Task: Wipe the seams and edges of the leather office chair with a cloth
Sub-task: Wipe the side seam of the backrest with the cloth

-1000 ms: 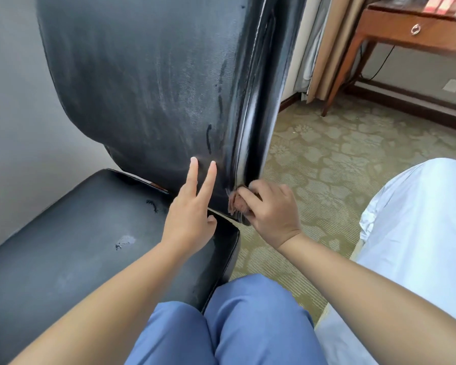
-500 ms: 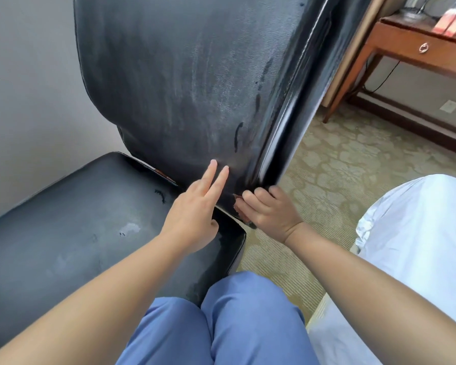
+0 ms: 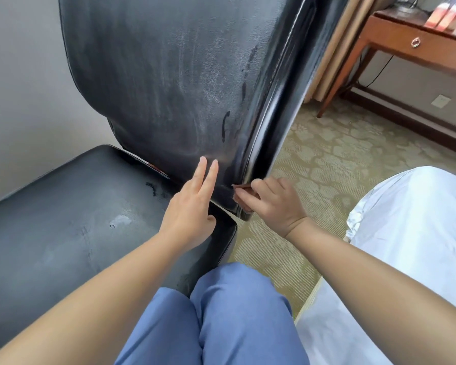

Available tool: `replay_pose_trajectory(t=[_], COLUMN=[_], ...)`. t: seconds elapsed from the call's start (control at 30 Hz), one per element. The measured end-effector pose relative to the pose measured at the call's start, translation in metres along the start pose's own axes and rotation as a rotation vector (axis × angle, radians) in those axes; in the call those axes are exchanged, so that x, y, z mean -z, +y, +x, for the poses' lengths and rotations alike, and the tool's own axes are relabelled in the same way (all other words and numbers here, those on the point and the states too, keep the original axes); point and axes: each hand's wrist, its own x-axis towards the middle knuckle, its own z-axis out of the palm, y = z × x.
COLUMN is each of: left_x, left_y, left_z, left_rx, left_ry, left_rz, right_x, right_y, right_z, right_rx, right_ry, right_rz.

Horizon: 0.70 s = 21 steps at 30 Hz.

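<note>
Black leather seat (image 3: 71,225) is being seen at left, scuffed, with the backrest (image 3: 174,83) rising above it. Left hand (image 3: 190,214) is being rested flat against the lower backrest, fingers (image 3: 207,175) straight and nearly together, nothing held. Just right, a brownish cloth (image 3: 241,192) is being pinched by the right hand (image 3: 275,205), fingers curled on it, and pressed to the bottom corner of the backrest's side seam (image 3: 263,127). Blue trousers (image 3: 221,320) are being seen below, white bedding (image 3: 411,233) at right, wooden counter (image 3: 406,43) at far upper right on patterned carpet (image 3: 334,159).
</note>
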Motion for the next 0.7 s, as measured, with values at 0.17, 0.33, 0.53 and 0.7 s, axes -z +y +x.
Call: replay_pose_trajectory(t=[0.17,0.33,0.53,0.7], left_x=[-0.014,-0.028,-0.032,-0.026], left_y=[-0.006,-0.013,-0.01,-0.005], left_z=[0.0,0.004,0.004,-0.005], left_rx=[-0.017,-0.037,-0.035,-0.069], left_ry=[0.011,0.048,0.053,0.06], left_rz=[0.028,0.038,0.067,0.077], right_x=[-0.032,-0.049,-0.049,-0.032], right_y=[-0.005,-0.013,-0.025,-0.021], right_z=[-0.019,-0.037,-0.048,-0.046], right_rx=[0.01,-0.121,-0.174,-0.282], right_ry=[-0.153,-0.2,-0.492,-0.332], right_rz=[-0.028,-0.047,0.114,0.141])
